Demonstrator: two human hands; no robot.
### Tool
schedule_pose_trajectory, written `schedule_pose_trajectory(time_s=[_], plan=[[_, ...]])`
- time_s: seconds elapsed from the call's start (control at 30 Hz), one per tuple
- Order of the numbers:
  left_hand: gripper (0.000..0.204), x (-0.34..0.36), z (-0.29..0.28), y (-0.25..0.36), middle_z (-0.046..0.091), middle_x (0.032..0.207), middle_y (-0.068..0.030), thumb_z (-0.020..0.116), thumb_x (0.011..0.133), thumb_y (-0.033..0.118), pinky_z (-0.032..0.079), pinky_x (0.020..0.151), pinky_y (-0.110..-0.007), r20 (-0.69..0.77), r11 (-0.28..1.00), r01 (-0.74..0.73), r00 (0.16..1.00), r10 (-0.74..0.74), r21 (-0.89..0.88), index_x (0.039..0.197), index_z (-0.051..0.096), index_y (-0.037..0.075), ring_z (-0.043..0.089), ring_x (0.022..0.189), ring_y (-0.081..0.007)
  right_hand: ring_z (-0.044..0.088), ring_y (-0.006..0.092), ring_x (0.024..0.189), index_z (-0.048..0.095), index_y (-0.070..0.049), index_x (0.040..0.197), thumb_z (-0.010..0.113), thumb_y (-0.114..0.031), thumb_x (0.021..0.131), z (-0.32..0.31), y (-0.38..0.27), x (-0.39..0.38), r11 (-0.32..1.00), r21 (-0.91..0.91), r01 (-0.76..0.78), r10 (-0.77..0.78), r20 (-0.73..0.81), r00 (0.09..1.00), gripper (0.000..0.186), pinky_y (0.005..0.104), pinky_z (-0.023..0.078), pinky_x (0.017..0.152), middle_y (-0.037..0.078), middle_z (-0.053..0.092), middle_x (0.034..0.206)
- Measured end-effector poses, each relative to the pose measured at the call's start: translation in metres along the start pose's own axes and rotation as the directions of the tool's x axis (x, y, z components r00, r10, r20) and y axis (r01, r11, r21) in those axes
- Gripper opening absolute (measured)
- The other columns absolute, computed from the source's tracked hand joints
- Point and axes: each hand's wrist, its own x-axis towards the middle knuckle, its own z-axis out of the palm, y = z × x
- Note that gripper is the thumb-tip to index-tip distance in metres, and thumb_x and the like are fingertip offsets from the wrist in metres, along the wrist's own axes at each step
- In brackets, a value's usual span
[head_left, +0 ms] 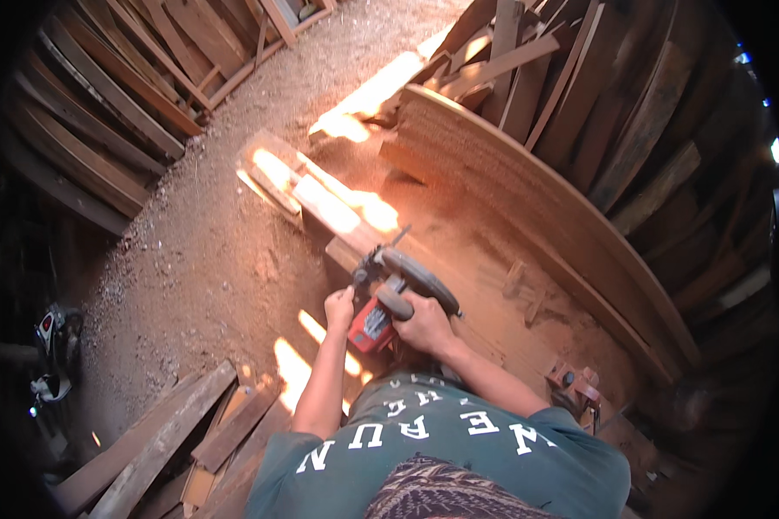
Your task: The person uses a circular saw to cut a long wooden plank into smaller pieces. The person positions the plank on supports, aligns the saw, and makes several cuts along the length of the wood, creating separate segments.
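Centre of the frame: a person in a green shirt is bending over a red and grey circular saw, which is sitting on a long wooden plank running from centre up toward the upper middle. Right hand is wrapping closed around the saw's grey top handle, fingers curled tight over it. Left hand is gripping the left side of the saw body, fingers looking closed, though what exactly they are clutching is hard to tell. A wide curved stack of boards is lying just right of the saw. Sawdust floor is spreading left. Loose planks are lying lower left, leaning timber upper left, another red tool lower right.
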Motion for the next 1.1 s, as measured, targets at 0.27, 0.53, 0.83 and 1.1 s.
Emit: schedule_pose_trajectory(time_s=[0.27, 0.53, 0.83, 1.1], plan=[[0.037, 0.004, -0.011, 0.003, 0.072, 0.081, -0.0024, 0.068, 0.105, 0.031, 0.047, 0.074, -0.031, 0.016, 0.998, 0.064, 0.998, -0.064, -0.018, 0.090, 0.079, -0.001, 0.059, 0.077, -0.0118, 0.073, 0.0456, 0.094, 0.075, -0.005, 0.108, 0.079, -0.013, 0.080, 0.008, -0.007, 0.003, 1.000, 0.006, -0.011, 0.011, 0.014, 1.000, 0.029, 0.0481, 0.059, 0.082, 0.027, 0.074, 0.094], [0.035, 0.011, -0.017, 0.016, 0.071, 0.080, -0.0005, 0.069, 0.105, 0.029, 0.045, 0.072, -0.030, 0.040, 0.997, 0.042, 0.998, -0.040, -0.070, 0.092, 0.079, -0.002, 0.057, 0.075, -0.0110, 0.071, 0.0459, 0.091, 0.074, -0.006, 0.105, 0.078, -0.014, 0.081, 0.015, -0.011, 0.015, 0.999, -0.014, -0.036, 0.036, 0.008, 0.999, 0.026, 0.0488, 0.058, 0.080, 0.025, 0.074, 0.093], [0.034, 0.033, -0.033, 0.008, 0.071, 0.083, -0.0003, 0.069, 0.106, 0.029, 0.046, 0.076, -0.029, 0.068, 0.993, 0.092, 0.994, -0.087, -0.072, 0.093, 0.079, -0.001, 0.058, 0.079, -0.0101, 0.072, 0.0456, 0.091, 0.075, -0.006, 0.106, 0.077, -0.015, 0.081, 0.021, -0.025, 0.027, 0.999, -0.010, -0.041, 0.041, 0.022, 0.999, 0.027, 0.0494, 0.058, 0.081, 0.026, 0.074, 0.092], [0.033, 0.037, -0.039, 0.021, 0.071, 0.084, -0.0004, 0.068, 0.106, 0.028, 0.046, 0.074, -0.029, 0.075, 0.994, 0.088, 0.994, -0.083, -0.061, 0.091, 0.079, 0.001, 0.058, 0.077, -0.0100, 0.072, 0.0453, 0.091, 0.075, -0.007, 0.108, 0.077, -0.016, 0.081, 0.025, -0.032, 0.035, 0.998, -0.025, -0.060, 0.061, 0.038, 0.997, 0.028, 0.0487, 0.058, 0.082, 0.026, 0.075, 0.094]])
